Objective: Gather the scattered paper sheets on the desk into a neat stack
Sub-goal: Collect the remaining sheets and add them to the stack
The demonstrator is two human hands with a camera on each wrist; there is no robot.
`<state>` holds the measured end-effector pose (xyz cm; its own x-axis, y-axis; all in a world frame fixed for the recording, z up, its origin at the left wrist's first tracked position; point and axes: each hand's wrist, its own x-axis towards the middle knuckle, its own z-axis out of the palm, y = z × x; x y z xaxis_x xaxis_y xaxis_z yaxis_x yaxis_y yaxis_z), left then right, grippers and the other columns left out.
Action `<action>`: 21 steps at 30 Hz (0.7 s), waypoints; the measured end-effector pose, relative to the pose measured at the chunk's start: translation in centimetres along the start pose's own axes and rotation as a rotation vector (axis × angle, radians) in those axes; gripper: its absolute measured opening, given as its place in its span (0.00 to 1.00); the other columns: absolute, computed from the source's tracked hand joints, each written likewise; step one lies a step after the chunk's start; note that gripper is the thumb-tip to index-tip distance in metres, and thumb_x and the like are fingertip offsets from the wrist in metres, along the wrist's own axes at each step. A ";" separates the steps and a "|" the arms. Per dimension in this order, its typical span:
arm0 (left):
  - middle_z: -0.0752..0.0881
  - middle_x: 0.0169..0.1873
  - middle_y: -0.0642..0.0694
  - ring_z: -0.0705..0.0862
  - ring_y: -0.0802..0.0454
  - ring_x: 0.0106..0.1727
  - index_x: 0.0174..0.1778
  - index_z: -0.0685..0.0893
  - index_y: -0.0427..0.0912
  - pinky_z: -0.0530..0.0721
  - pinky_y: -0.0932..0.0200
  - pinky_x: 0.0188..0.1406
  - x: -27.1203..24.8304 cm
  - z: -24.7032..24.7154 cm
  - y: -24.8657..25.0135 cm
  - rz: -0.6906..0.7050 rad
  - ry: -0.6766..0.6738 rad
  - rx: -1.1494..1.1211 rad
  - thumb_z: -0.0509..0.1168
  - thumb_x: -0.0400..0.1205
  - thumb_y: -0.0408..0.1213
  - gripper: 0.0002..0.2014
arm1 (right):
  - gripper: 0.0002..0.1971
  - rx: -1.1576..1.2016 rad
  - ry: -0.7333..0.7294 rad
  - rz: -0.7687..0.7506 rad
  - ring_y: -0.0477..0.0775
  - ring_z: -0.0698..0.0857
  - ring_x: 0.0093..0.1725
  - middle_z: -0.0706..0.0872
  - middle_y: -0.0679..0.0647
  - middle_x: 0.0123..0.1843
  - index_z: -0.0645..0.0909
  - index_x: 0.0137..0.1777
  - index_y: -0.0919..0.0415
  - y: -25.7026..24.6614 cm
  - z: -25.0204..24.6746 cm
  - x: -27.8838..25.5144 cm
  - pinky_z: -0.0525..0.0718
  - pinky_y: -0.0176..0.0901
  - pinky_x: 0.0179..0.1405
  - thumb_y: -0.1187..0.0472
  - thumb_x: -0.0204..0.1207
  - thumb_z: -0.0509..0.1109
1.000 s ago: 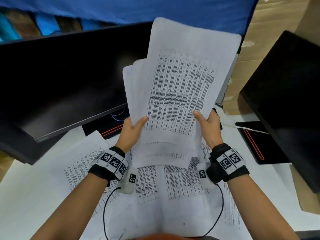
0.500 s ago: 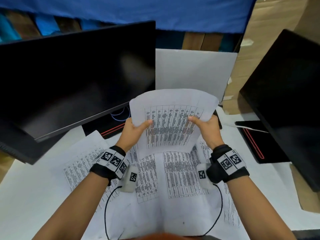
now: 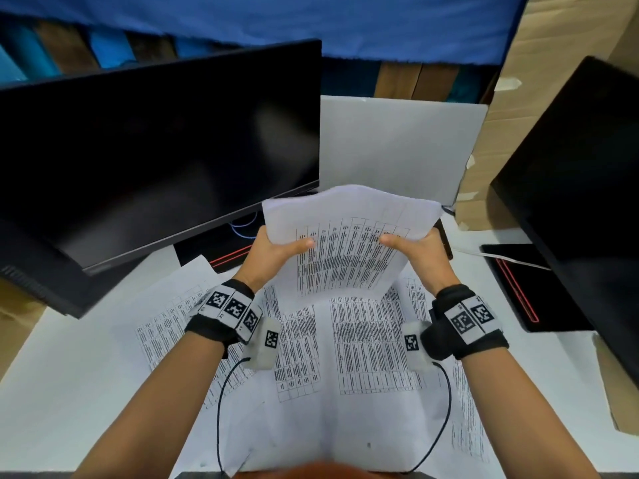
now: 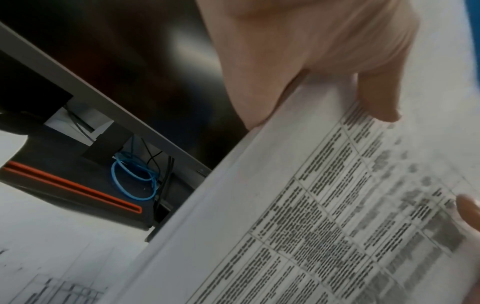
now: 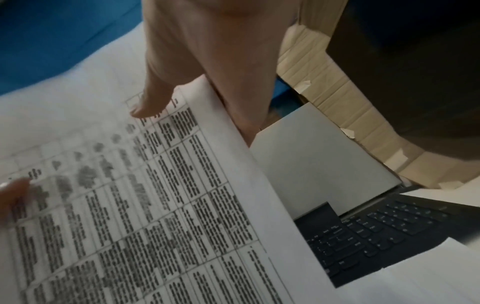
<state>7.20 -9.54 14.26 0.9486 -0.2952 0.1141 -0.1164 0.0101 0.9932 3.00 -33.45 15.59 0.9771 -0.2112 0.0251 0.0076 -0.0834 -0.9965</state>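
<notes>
White sheaf (image 3: 349, 236) held upright above the desk (image 3: 69, 392) | our left hand (image 3: 276, 250) and right hand (image 3: 415, 250) pinch its sides — thumbs in front | step: squaring edges | next: tap level, then gather loose sheets (image 3: 363, 340) — keep hold firm

Dim, even indoor light; wide-angle bending at edges; soft motion blur in wrist views
</notes>
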 end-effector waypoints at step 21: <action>0.66 0.75 0.36 0.67 0.36 0.74 0.76 0.59 0.42 0.66 0.37 0.75 -6.9 -10.2 -10.3 -0.755 0.431 0.702 0.72 0.72 0.46 0.40 | 0.21 -0.096 0.072 0.202 0.51 0.78 0.59 0.80 0.54 0.56 0.73 0.66 0.69 3.6 1.5 -1.3 0.71 0.40 0.60 0.64 0.74 0.69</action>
<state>4.82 2.10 3.47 0.8531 0.3599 -0.3778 0.5214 -0.6141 0.5924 2.11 -32.06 11.86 0.9389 -0.3021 -0.1652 -0.2104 -0.1237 -0.9698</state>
